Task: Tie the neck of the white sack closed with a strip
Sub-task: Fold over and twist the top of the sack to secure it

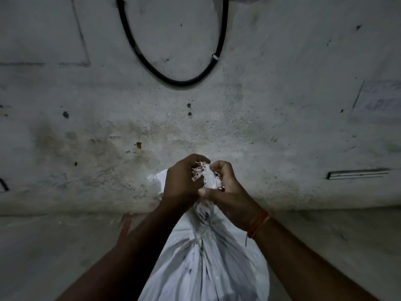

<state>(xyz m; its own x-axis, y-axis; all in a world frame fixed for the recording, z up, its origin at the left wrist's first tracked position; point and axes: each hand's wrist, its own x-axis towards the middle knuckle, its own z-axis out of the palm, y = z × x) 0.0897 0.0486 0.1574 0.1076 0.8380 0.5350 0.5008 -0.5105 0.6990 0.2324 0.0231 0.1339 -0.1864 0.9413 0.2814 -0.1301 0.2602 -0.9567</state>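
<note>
A full white sack (204, 261) stands below me, its cloth gathered upward into a twisted neck (203, 211). My left hand (180, 183) is closed around the frayed top of the neck from the left. From the right, my right hand (227, 194) grips the same bunched top, with its thumb across the front. Frayed white threads (202, 168) stick out between the two hands. I cannot pick out a separate strip; the hands hide that part of the neck. An orange thread band sits on my right wrist.
A stained grey wall (195, 118) rises right behind the sack, with a black cable loop (173, 68) hanging on it. The concrete floor (65, 246) spreads left and right. A reddish object (124, 227) shows behind my left forearm.
</note>
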